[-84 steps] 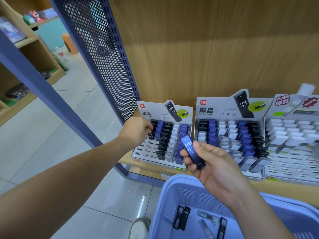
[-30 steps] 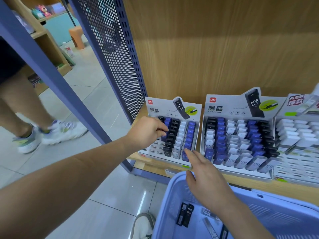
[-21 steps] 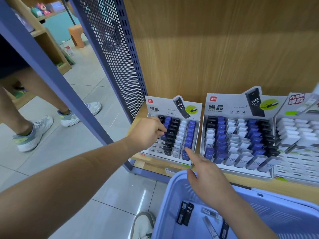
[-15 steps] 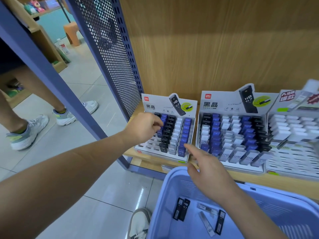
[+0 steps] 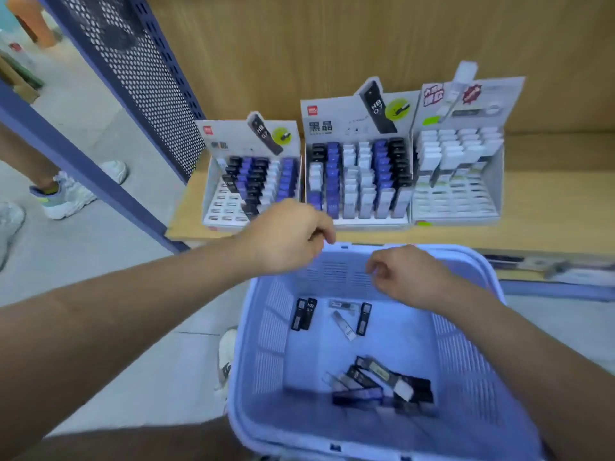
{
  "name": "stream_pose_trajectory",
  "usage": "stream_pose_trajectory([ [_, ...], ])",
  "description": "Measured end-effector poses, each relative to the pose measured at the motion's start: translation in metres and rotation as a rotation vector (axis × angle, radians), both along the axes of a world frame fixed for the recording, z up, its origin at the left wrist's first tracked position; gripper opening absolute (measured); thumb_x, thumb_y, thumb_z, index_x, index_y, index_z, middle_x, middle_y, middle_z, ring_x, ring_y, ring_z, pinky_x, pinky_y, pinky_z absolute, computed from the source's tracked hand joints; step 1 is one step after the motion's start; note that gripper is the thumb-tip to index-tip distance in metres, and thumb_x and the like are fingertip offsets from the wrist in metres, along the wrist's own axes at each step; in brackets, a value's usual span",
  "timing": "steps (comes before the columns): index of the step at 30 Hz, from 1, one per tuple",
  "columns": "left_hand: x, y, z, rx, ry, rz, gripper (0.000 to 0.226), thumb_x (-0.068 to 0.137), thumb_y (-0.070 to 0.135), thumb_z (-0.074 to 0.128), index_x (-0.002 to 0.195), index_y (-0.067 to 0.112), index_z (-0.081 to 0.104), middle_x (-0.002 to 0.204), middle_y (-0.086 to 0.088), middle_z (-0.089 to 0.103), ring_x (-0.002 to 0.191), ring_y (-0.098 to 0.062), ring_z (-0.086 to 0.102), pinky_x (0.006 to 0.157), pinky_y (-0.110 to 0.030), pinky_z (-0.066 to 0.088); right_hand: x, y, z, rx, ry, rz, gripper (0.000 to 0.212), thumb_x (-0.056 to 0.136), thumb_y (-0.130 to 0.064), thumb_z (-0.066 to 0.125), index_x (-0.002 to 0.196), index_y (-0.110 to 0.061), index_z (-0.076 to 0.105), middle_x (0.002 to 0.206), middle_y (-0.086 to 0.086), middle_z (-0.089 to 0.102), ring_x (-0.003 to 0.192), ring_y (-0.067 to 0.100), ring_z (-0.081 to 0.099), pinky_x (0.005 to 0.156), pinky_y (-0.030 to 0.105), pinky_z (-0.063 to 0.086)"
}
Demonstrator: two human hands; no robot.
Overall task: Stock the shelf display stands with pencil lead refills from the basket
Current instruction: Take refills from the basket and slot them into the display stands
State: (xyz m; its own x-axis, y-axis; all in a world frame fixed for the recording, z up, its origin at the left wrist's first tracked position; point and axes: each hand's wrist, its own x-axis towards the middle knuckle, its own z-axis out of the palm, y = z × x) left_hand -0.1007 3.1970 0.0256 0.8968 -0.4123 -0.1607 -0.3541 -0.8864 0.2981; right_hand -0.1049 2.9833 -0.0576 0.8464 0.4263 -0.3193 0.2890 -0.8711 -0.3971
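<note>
A lilac plastic basket (image 5: 263,327) sits below the shelf edge and holds several pencil lead refill cases (image 5: 379,384), some black, some blue, some clear. Three cardboard display stands stand on the wooden shelf: a left stand (image 5: 249,181) partly filled, a middle stand (image 5: 357,174) nearly full, and a right stand (image 5: 456,168) with white cases. My left hand (image 5: 286,239) hovers over the basket's far rim with loosely curled fingers and holds nothing. My right hand (image 5: 406,274) hangs over the basket, fingers loosely curled and nothing in them.
A perforated blue metal panel (image 5: 146,81) and a blue post (image 5: 76,164) bound the shelf on the left. Another person's legs and sneakers (image 5: 66,194) stand on the tiled floor at the left. My own shoe (image 5: 228,357) shows beside the basket.
Both hands have pulled back from the left stand to above the basket. The view has tilted down, showing more of the basket's inside.
</note>
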Motion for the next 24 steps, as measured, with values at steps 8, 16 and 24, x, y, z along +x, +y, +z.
stream_pose_trajectory([
  [8, -0.076, -0.053, -0.165, 0.283, 0.436, -0.351, 0.023, 0.089, 0.017, 0.053, 0.106, 0.020, 0.067, 0.108, -0.006, 0.065, 0.101, -0.028, 0.059, 0.081, -0.035, 0.051, -0.057, -0.043, -0.093, -0.225, 0.369, 0.082, 0.041, 0.092, -0.037, 0.063, 0.126, -0.016, 0.053, 0.120, 0.003, 0.059, 0.113, 0.023, 0.052, 0.075, 0.027, 0.035],
  [16, -0.102, -0.081, -0.262, 0.398, 0.424, -0.501, 0.040, 0.098, 0.027, 0.044, 0.134, 0.010, 0.044, 0.131, -0.015, 0.045, 0.120, -0.034, 0.041, 0.080, -0.041, 0.045, -0.087, -0.040, -0.159, -0.381, 0.420, 0.137, 0.055, 0.086, -0.037, 0.067, 0.130, -0.012, 0.044, 0.124, 0.016, 0.050, 0.113, 0.032, 0.053, 0.083, 0.036, 0.046],
  [24, -0.104, -0.072, -0.287, 0.282, 0.401, -0.430, 0.058, 0.084, 0.037, 0.064, 0.135, 0.023, 0.041, 0.135, -0.008, 0.038, 0.122, -0.028, 0.040, 0.072, -0.040, 0.052, -0.104, -0.029, -0.194, -0.390, 0.304, 0.077, 0.045, 0.085, -0.013, 0.062, 0.125, -0.017, 0.041, 0.128, 0.010, 0.050, 0.122, 0.027, 0.049, 0.089, 0.036, 0.045],
])
